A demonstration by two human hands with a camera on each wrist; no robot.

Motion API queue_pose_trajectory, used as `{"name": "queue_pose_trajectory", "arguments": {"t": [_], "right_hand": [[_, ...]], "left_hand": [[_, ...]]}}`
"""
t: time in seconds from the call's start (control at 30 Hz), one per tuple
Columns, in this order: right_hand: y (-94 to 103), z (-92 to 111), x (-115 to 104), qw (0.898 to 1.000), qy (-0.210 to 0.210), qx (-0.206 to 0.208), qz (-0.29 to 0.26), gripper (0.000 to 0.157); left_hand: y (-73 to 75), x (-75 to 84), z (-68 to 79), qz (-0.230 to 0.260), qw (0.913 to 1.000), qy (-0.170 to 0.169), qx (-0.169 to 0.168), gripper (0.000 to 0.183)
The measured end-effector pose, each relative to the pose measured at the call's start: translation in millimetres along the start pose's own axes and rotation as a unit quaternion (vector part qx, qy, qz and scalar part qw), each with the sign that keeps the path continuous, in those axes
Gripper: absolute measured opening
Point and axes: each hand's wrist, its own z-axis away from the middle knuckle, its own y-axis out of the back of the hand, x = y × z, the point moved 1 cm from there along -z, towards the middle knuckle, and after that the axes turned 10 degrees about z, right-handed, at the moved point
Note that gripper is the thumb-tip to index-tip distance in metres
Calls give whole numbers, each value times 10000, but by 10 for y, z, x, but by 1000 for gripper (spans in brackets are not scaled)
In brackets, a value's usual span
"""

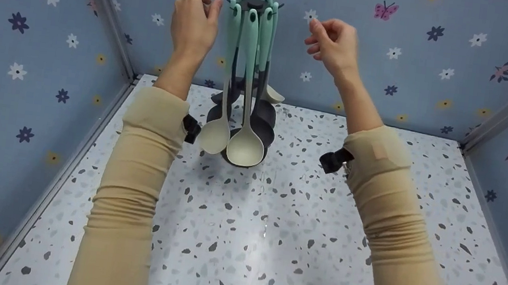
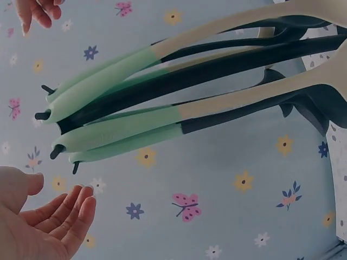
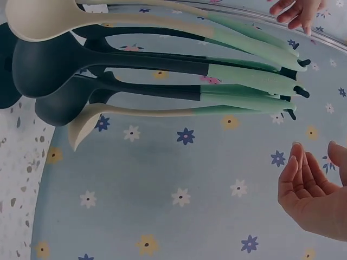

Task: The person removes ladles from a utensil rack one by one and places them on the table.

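Observation:
Kitchen utensils with mint-green handles hang from the hooks of a dark rack [image 1: 255,3] in the head view. At the front are a cream ladle [image 1: 246,147] and a cream spoon [image 1: 214,135]; dark ladles [image 3: 46,65] show in the right wrist view. My left hand [image 1: 194,24] is just left of the rack's top, fingers loosely bent and holding nothing. To the right of the rack, my right hand [image 1: 336,46] hangs in the air with relaxed fingers, farther from the handles. Both hands are apart from the utensils.
The rack stands near the back of a speckled white tabletop [image 1: 273,222]. Blue flowered panels [image 1: 419,61] rise behind it and along both sides, with a metal edge strip [image 1: 110,13] at the left corner. A small black device is strapped at each wrist.

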Motion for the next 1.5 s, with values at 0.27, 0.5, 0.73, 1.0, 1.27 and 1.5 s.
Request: {"name": "queue_pose_trajectory", "arguments": {"t": [0.27,0.5,0.73,1.0,1.27,1.5], "right_hand": [[-227,-154,-100,10000,14,-13,88,25],[-421,-280,-128,9995,-248,-83,196,31],[-524,-363,-156,9961,-445,-173,738,36],[-551,-404,-144,9911,-336,-314,1252,38],[-581,-402,-203,9886,-70,-314,1472,25],[-544,-402,-197,9890,102,-290,1446,16]], "left_hand": [[-24,87,-147,-297,9994,180,-42,39],[-119,92,-232,-308,9984,464,-24,40],[-214,92,-310,-209,9967,761,-193,38],[-262,22,-355,-151,9936,914,-649,35],[-229,15,-406,-46,9925,709,-995,29],[-247,28,-406,233,9925,547,-1064,30]]}}
